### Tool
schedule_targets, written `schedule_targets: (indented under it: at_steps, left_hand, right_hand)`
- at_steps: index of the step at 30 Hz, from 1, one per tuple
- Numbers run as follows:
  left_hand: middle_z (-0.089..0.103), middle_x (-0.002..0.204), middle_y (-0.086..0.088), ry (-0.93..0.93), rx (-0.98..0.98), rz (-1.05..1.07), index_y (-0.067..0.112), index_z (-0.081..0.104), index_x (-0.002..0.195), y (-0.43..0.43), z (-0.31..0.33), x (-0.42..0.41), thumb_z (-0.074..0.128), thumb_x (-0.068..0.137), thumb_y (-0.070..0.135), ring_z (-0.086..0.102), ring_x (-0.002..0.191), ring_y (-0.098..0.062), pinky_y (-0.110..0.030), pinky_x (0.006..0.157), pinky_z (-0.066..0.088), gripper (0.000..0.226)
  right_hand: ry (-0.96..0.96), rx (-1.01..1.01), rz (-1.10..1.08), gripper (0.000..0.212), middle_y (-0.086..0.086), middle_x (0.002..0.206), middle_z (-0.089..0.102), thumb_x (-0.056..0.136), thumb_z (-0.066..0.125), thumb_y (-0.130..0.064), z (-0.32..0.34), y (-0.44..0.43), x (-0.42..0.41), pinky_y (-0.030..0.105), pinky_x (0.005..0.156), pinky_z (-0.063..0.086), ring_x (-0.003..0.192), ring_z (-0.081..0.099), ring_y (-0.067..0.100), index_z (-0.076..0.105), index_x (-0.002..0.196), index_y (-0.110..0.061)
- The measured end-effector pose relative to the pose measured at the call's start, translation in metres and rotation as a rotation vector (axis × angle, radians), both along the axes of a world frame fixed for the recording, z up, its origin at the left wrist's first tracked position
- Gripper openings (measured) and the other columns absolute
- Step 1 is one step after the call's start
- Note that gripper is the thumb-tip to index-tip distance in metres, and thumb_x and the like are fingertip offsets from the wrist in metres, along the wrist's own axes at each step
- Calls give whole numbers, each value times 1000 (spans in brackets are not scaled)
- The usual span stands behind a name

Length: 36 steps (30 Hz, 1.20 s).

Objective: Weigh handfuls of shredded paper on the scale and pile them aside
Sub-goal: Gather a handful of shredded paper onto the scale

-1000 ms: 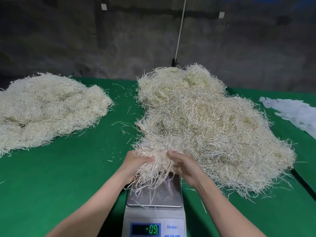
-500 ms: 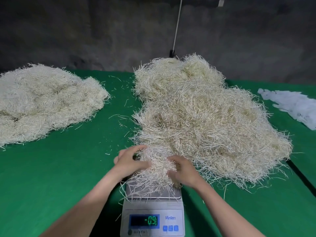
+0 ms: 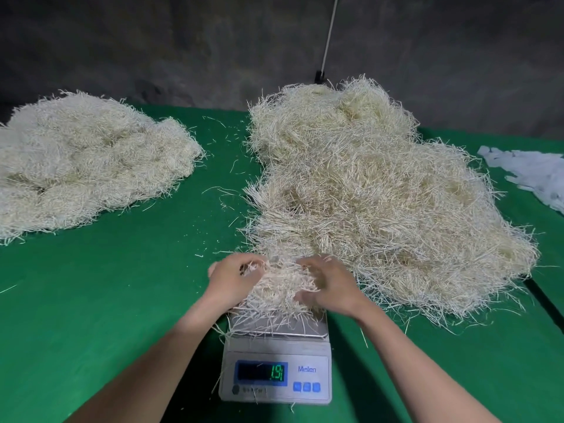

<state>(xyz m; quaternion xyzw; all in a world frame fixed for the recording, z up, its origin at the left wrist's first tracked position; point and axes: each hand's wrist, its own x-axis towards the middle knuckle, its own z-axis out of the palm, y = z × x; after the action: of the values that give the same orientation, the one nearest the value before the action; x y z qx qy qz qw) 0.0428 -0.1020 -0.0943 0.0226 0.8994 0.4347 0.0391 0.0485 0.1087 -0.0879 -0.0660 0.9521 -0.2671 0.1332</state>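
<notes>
A white digital scale (image 3: 276, 374) with a steel pan stands at the near middle of the green table; its display reads 19. On the pan lies a handful of cream shredded paper (image 3: 276, 293). My left hand (image 3: 232, 277) grips the handful's left side, fingers curled into the strands. My right hand (image 3: 331, 285) grips its right side the same way. The large source heap of shredded paper (image 3: 381, 196) spreads right behind the scale, touching the handful. A second pile of shredded paper (image 3: 82, 160) lies at the far left.
The green cloth-covered table (image 3: 116, 285) has stray strands scattered between the two heaps. White paper scraps (image 3: 534, 175) lie at the right edge. A dark wall and a thin white cord (image 3: 329, 38) stand behind the table.
Both hands brought the handful down from the heap's front edge onto the scale pan. The display went from -0.9 to 19.
</notes>
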Motion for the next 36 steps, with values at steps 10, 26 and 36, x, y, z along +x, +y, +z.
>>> schedule_targets:
  at_steps: [10,26,36]
  left_hand:
    - [56,107,12,308,-21,237,33,70,97,-1,32,7,64,87,34,46,100,-2,-49,116,2,12]
    - [60,89,2,571,130,195,13,73,89,8,57,18,68,83,6,50,85,7,2,78,30,11]
    - [61,86,1,595,130,203,12,74,87,10,60,19,67,83,2,53,80,2,-1,77,35,12]
  right_hand:
    - [26,172,14,59,-4,126,60,82,70,-40,66,10,7,32,90,48,95,61,13,44,134,-42]
    - [316,24,125,50,-3,136,47,87,64,-38,60,2,15,37,108,32,128,39,16,49,133,-30]
    - [328,7,122,49,-3,136,47,86,64,-38,62,2,18,36,107,31,127,40,16,50,133,-31]
